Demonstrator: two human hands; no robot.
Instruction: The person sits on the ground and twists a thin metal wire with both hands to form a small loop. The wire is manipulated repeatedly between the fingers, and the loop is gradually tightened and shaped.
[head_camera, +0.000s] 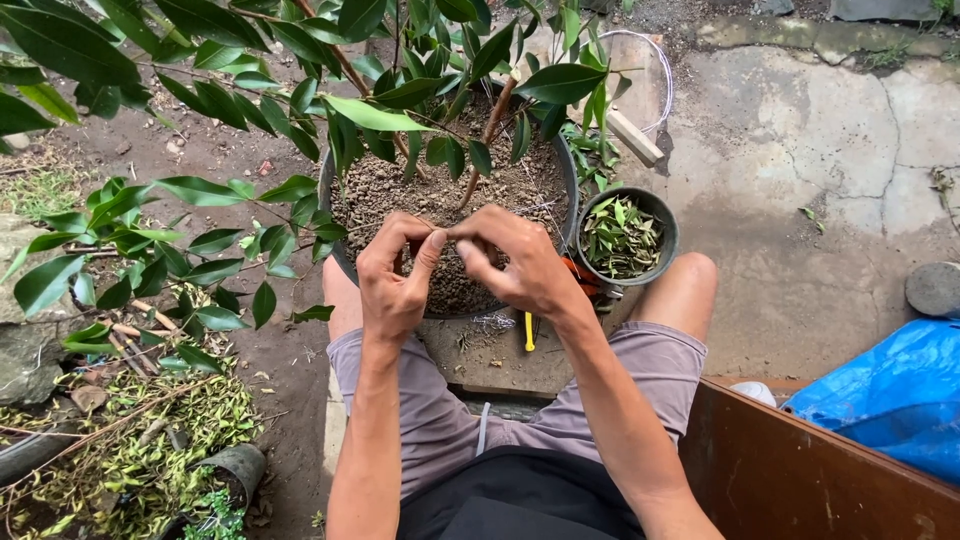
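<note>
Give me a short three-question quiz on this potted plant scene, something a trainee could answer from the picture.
1. True or false: the left hand and right hand meet fingertip to fingertip above the soil of the large pot.
2. What fills the small dark pot to the right of the large one? A) water B) cut green leaves C) stones
3. What colour is the tool handle lying on the ground between the person's knees?

Key:
1. True.
2. B.
3. Yellow.
</note>
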